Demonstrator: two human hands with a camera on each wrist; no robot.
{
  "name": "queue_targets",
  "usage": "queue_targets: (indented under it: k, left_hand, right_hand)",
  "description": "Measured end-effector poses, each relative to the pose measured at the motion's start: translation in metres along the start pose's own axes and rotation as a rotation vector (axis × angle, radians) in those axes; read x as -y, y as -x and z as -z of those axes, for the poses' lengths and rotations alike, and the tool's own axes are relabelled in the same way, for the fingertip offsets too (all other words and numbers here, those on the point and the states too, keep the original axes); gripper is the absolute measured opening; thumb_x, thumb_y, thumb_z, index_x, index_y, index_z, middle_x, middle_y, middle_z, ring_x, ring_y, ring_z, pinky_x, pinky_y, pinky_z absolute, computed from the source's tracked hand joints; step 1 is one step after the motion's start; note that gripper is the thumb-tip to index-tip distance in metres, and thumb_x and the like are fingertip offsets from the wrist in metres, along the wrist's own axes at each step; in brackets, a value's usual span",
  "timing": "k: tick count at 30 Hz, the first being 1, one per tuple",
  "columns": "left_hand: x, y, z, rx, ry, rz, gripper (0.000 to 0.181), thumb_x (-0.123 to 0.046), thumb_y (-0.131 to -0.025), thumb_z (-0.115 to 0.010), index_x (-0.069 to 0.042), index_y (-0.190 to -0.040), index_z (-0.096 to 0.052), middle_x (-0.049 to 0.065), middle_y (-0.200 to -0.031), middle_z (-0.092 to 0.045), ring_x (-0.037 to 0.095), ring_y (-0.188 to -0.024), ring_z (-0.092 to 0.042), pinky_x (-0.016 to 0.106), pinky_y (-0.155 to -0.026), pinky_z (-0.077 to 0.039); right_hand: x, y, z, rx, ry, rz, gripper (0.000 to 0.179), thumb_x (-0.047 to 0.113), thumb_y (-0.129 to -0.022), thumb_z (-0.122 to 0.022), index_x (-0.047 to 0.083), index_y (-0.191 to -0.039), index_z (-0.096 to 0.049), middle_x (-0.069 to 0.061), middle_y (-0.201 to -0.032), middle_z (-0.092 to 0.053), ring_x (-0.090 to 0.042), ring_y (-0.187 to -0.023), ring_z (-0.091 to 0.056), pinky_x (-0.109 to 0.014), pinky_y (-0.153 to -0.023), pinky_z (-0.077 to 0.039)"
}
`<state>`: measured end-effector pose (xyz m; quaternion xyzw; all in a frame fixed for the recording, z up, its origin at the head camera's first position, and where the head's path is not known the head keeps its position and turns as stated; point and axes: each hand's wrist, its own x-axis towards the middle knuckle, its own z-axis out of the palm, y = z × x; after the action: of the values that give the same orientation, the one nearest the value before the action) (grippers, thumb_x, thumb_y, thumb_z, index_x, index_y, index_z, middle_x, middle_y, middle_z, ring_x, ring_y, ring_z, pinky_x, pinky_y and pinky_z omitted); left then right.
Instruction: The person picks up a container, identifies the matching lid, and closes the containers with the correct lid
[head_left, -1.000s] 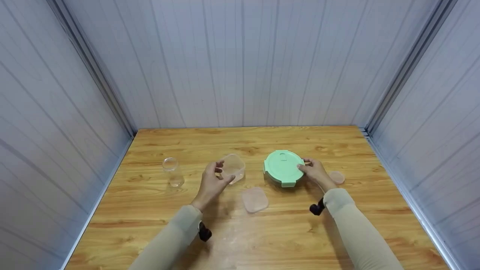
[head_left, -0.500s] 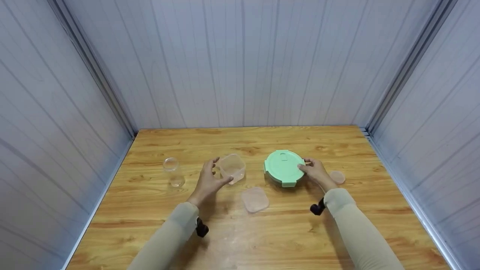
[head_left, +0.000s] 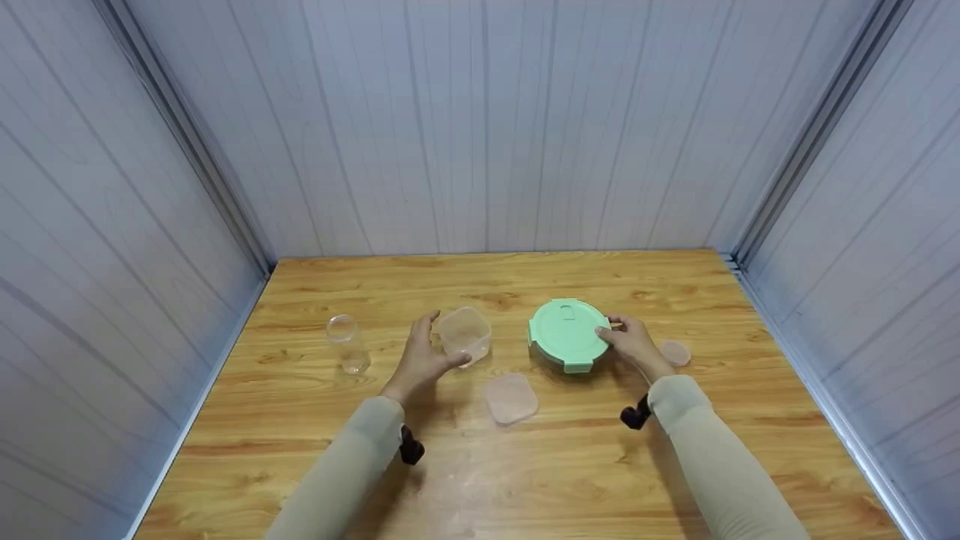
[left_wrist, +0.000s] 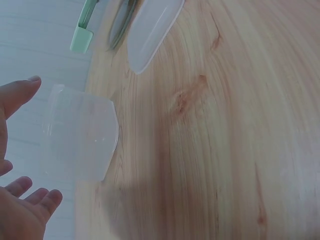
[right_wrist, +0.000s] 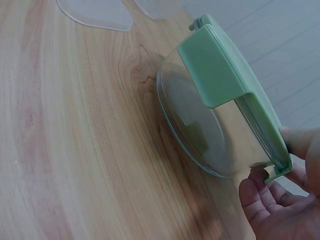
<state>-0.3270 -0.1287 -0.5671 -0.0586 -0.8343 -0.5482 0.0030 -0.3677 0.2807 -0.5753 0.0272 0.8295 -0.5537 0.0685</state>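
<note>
My right hand (head_left: 634,348) grips the right edge of a round glass food container (head_left: 553,358) with a green snap-on lid (head_left: 568,330). Its thumb lies on top of the lid; in the right wrist view the fingers curl below a side clip. My left hand (head_left: 418,366) is spread at the left side of a clear square plastic container (head_left: 466,334), thumb low at its near corner and fingers apart. The left wrist view shows that container (left_wrist: 82,135) between thumb and fingers, with a gap on the finger side. A flat translucent square lid (head_left: 511,399) lies nearer me.
A clear cylindrical jar (head_left: 348,345) stands at the left on the wooden table (head_left: 525,480). A small round translucent lid (head_left: 676,352) lies just right of my right hand. Pale panel walls (head_left: 480,150) enclose the table at the back and both sides.
My left hand has opened wider, its fingers drawing back to the left of the square container's far rim. The right hand keeps its hold on the round container, which stays put.
</note>
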Motion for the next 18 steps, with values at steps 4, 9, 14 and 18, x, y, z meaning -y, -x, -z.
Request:
queue_targets:
  k: [4, 9, 14, 18]
  left_hand:
    - [0.002, -0.004, -0.002, 0.007, -0.011, 0.015, 0.108, -0.023, -0.086, -0.095, -0.006, -0.169, -0.028, 0.023, -0.173, -0.030, 0.046, -0.159, -0.033, 0.064, -0.126, -0.038]
    - [0.005, -0.009, -0.005, 0.026, 0.003, 0.014, 0.110, -0.023, -0.086, -0.095, -0.006, -0.170, -0.025, 0.023, -0.174, -0.026, 0.047, -0.156, -0.038, 0.060, -0.123, -0.043]
    - [0.009, -0.014, -0.009, 0.034, 0.006, 0.016, 0.113, -0.022, -0.085, -0.095, -0.004, -0.170, -0.024, 0.025, -0.173, -0.027, 0.047, -0.153, -0.042, 0.059, -0.121, -0.045]
    - [0.011, -0.018, -0.012, 0.028, -0.001, 0.032, 0.114, -0.022, -0.084, -0.095, -0.002, -0.170, -0.023, 0.025, -0.173, -0.027, 0.046, -0.155, -0.039, 0.060, -0.125, -0.040]
  right_hand:
    - [0.001, 0.000, 0.001, 0.003, -0.005, 0.009, 0.057, 0.017, -0.110, -0.065, -0.013, -0.154, -0.047, -0.026, -0.133, -0.063, -0.012, -0.103, -0.063, -0.021, -0.082, -0.055]
    - [0.000, 0.000, 0.001, 0.004, -0.009, 0.005, 0.055, 0.016, -0.110, -0.064, -0.013, -0.154, -0.048, -0.029, -0.139, -0.060, -0.015, -0.106, -0.063, -0.020, -0.082, -0.055]
    - [-0.003, -0.002, 0.001, 0.000, 0.003, -0.001, 0.053, 0.017, -0.110, -0.063, -0.012, -0.153, -0.049, -0.027, -0.137, -0.061, -0.016, -0.105, -0.063, -0.019, -0.082, -0.054]
    - [-0.003, -0.003, 0.001, 0.001, 0.008, -0.003, 0.052, 0.017, -0.110, -0.063, -0.012, -0.152, -0.050, -0.026, -0.133, -0.063, -0.015, -0.104, -0.063, -0.021, -0.084, -0.055]
